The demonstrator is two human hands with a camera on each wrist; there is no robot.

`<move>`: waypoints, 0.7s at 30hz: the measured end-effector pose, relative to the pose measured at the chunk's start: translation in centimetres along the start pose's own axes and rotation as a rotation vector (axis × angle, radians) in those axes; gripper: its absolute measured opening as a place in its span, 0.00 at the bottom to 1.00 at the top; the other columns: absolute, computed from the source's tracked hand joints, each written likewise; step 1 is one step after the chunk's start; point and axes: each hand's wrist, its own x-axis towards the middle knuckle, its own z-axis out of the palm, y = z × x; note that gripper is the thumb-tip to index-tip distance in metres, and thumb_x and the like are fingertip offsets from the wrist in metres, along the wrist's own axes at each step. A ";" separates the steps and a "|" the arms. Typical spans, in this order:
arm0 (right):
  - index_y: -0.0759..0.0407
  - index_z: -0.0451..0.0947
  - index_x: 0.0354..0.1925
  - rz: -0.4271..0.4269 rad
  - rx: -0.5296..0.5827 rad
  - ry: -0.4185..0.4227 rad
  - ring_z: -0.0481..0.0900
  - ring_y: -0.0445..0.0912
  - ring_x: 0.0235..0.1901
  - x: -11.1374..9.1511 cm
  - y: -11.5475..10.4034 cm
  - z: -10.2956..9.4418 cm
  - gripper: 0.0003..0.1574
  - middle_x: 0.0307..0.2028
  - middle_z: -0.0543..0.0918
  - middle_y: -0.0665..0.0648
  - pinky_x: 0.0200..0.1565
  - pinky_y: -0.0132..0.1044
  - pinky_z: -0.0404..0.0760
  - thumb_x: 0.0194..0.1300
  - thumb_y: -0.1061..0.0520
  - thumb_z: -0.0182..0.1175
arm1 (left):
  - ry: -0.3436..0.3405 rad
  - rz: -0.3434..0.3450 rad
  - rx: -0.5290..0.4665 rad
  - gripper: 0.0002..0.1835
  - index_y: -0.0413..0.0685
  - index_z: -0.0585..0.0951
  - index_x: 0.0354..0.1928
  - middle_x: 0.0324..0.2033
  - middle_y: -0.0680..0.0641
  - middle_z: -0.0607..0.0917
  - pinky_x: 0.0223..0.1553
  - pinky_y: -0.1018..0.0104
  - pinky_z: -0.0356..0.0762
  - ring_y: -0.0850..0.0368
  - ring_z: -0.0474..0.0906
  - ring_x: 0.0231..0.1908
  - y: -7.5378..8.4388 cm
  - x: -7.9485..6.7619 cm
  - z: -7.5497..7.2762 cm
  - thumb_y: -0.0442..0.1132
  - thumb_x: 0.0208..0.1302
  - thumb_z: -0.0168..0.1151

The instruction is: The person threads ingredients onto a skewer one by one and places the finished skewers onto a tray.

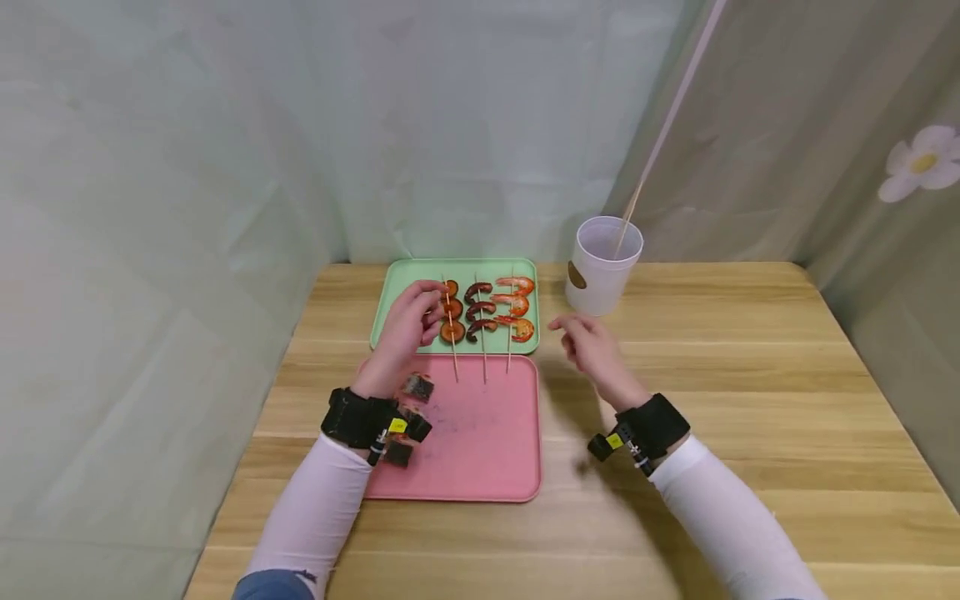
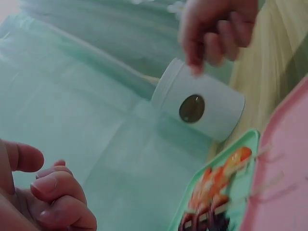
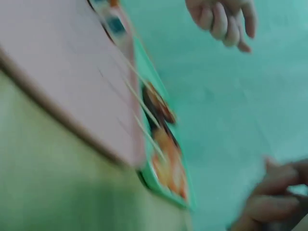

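My left hand (image 1: 408,325) hovers over the left part of the green tray (image 1: 405,273), its fingers loosely bent and holding nothing. Beside it lies a skewer of round brown slices (image 1: 452,332). Further right on that tray are a skewer of dark curled tentacle pieces (image 1: 481,311) and a skewer of orange shrimp (image 1: 519,306). Their bare stick ends reach over the pink tray (image 1: 487,450). Dark square pieces (image 1: 418,387) lie at the pink tray's left, partly hidden by my left wrist. Right of the trays, my right hand (image 1: 592,350) is above the table, fingers loosely bent, with nothing in it.
Behind my right hand stands a white cup (image 1: 596,287) with a brown oval mark and thin wooden sticks (image 1: 632,208) leaning in it. The wooden table (image 1: 750,375) meets hanging sheets at the back and sides.
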 end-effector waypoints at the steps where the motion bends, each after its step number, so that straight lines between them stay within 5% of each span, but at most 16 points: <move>1: 0.69 0.80 0.52 -0.033 0.047 0.099 0.62 0.37 0.18 0.5 0.0 -0.9 0.21 0.22 0.69 0.48 0.21 0.29 0.59 0.84 0.53 0.48 | -0.015 0.003 0.044 0.17 0.35 0.73 0.63 0.26 0.51 0.61 0.22 0.68 0.54 0.61 0.54 0.19 0.3 0.7 0.6 0.41 0.87 0.46; 5: 0.68 0.78 0.51 -0.153 0.167 0.442 0.66 0.40 0.25 2.9 -0.4 -4.1 0.18 0.30 0.70 0.53 0.27 0.28 0.64 0.84 0.55 0.47 | -0.076 0.023 0.188 0.17 0.41 0.80 0.61 0.24 0.52 0.63 0.24 0.67 0.59 0.59 0.58 0.20 1.1 4.2 4.0 0.43 0.85 0.50; 9: 0.68 0.72 0.65 -0.181 0.102 0.622 0.74 0.49 0.43 5.6 -0.8 -6.6 0.24 0.46 0.74 0.59 0.46 0.32 0.71 0.84 0.54 0.45 | -0.118 0.082 0.327 0.17 0.44 0.83 0.61 0.28 0.49 0.72 0.31 0.63 0.69 0.56 0.67 0.26 1.3 7.8 7.6 0.46 0.85 0.53; 11: 0.66 0.68 0.72 -0.150 0.026 0.635 0.75 0.54 0.55 6.6 -1.0 -7.5 0.29 0.57 0.76 0.62 0.57 0.35 0.71 0.85 0.50 0.44 | -0.123 0.118 0.378 0.17 0.44 0.83 0.61 0.35 0.48 0.78 0.37 0.62 0.74 0.56 0.72 0.31 1.3 9.5 9.3 0.45 0.85 0.53; 15: 0.66 0.58 0.81 -0.097 -0.106 0.526 0.66 0.58 0.75 7.8 -1.0 -8.7 0.42 0.77 0.66 0.66 0.76 0.45 0.61 0.86 0.39 0.37 | -0.119 0.197 0.474 0.16 0.41 0.84 0.60 0.50 0.46 0.84 0.50 0.63 0.76 0.55 0.78 0.45 1.2 12.6 12.4 0.44 0.84 0.54; 18: 0.64 0.51 0.84 -0.078 -0.151 0.427 0.56 0.57 0.80 7.9 -0.7 -8.9 0.46 0.81 0.59 0.66 0.80 0.49 0.53 0.86 0.35 0.32 | -0.114 0.258 0.576 0.17 0.40 0.84 0.60 0.54 0.43 0.86 0.55 0.66 0.75 0.53 0.79 0.52 1.4 14.2 14.5 0.43 0.83 0.56; 21: 0.64 0.54 0.83 -0.091 -0.167 0.408 0.57 0.58 0.80 8.0 -0.2 -8.5 0.44 0.80 0.61 0.66 0.79 0.53 0.52 0.87 0.37 0.32 | -0.130 0.294 0.661 0.18 0.40 0.84 0.62 0.57 0.42 0.85 0.60 0.67 0.73 0.51 0.79 0.59 1.6 15.1 16.2 0.42 0.83 0.56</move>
